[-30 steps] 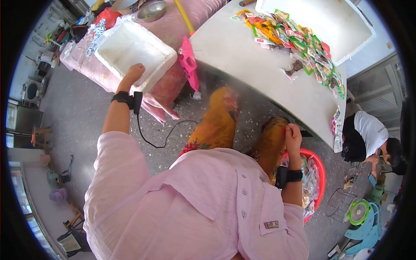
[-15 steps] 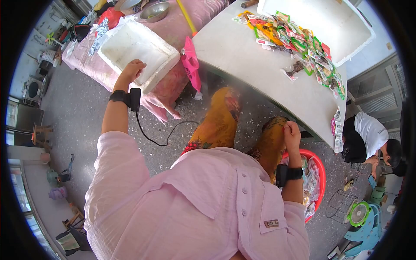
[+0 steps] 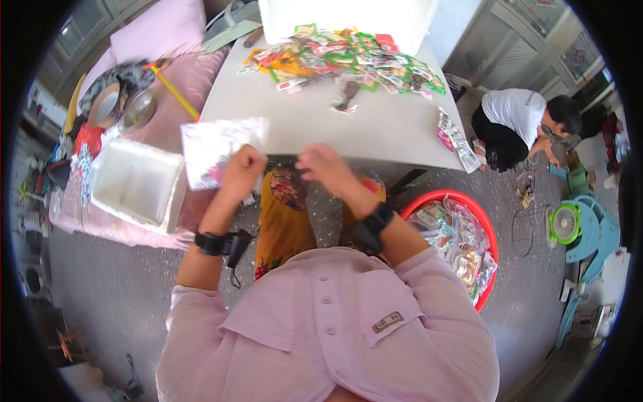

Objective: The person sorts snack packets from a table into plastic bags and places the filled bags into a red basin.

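My left hand (image 3: 245, 170) is closed at the lower right edge of a flat white sheet (image 3: 213, 144) with pink marks, which looks like a plastic bag but is blurred. Some of the sheet lies behind my fist. To its right, my right hand (image 3: 325, 167) is raised near the table's front edge, its fingers bent and smeared by motion; I see no object in it. Beyond both hands, a heap of small colourful food packets (image 3: 362, 60) lies on the white table (image 3: 268, 110). One dark packet (image 3: 347, 96) sits apart at its front.
A white foam box (image 3: 137, 184) rests on the pink-covered surface at left, near a metal bowl (image 3: 139, 109). Another foam box (image 3: 348, 17) stands behind the packets. A red basin (image 3: 492, 251) of clear packets is by my right leg. A person (image 3: 516, 120) crouches at right.
My left hand has moved right from the foam box to the white sheet. My right hand has risen from my leg towards the table edge. The view has turned to the right.
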The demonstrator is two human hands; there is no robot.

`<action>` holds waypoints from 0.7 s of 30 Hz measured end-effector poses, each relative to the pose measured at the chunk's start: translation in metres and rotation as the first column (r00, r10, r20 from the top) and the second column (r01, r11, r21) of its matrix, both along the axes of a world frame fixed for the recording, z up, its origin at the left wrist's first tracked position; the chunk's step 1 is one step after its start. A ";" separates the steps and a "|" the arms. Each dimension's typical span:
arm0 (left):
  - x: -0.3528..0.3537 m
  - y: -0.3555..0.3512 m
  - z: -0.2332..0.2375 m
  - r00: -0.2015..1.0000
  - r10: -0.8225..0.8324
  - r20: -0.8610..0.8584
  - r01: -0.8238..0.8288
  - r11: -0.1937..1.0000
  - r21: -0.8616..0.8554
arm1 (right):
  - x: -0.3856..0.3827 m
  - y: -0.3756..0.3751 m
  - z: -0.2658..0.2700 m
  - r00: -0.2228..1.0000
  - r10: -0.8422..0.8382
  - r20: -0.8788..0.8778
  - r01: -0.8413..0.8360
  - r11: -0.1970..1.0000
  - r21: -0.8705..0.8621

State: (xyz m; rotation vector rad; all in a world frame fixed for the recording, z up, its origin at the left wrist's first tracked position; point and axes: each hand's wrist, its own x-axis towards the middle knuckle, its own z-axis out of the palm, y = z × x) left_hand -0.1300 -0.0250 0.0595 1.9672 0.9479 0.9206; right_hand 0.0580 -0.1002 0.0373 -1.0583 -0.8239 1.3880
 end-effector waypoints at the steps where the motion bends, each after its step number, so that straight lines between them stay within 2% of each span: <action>1: 0.021 -0.004 -0.010 1.000 0.011 0.013 -0.010 0.998 -0.062 | -0.009 0.006 -0.002 0.998 0.029 -0.055 -0.031 0.999 -0.030; 3: 0.046 -0.001 -0.039 0.997 0.007 0.081 0.007 0.986 -0.164 | -0.024 0.012 -0.005 0.992 -0.030 -0.124 0.019 0.996 -0.083; 6: 0.060 -0.002 -0.043 0.997 -0.030 0.073 0.048 0.963 -0.265 | -0.014 0.020 -0.025 0.972 -0.119 -0.201 0.085 0.982 -0.171; 8: 0.063 -0.008 -0.033 0.992 -0.128 0.011 0.123 0.927 -0.354 | -0.009 0.016 -0.026 0.962 -0.087 -0.259 0.051 0.988 -0.143; 9: 0.063 0.000 -0.051 0.982 -0.176 0.072 0.191 0.908 -0.373 | -0.004 0.013 -0.022 0.969 -0.053 -0.241 0.021 0.991 -0.134; 10: 0.065 -0.005 -0.043 0.980 -0.175 0.091 0.197 0.906 -0.375 | 0.000 0.012 -0.019 0.975 -0.014 -0.221 -0.014 0.992 -0.126; 11: 0.065 -0.003 -0.045 0.984 -0.175 0.043 0.178 0.910 -0.374 | -0.001 0.015 -0.025 0.985 -0.045 -0.168 0.024 0.992 -0.122; 12: 0.070 -0.013 -0.027 0.984 -0.177 -0.011 0.161 0.920 -0.357 | -0.001 0.018 -0.031 0.991 -0.061 -0.119 0.047 0.992 -0.120; 14: 0.071 -0.010 -0.026 0.969 -0.208 -0.130 0.160 0.937 -0.309 | -0.002 0.017 -0.031 0.979 -0.107 -0.174 0.088 0.990 -0.111; 16: 0.069 -0.002 -0.034 0.975 -0.222 0.031 0.206 0.835 -0.509 | 0.000 0.015 -0.032 0.965 -0.100 -0.242 0.079 0.992 -0.094; 19: 0.072 -0.003 -0.042 0.919 -0.114 0.378 0.342 0.709 -0.617 | 0.005 0.015 -0.034 0.941 -0.080 -0.330 0.061 0.996 -0.069; 21: 0.068 0.000 -0.037 0.879 -0.046 0.475 0.395 0.629 -0.670 | 0.005 0.017 -0.034 0.928 -0.101 -0.357 0.083 0.994 -0.065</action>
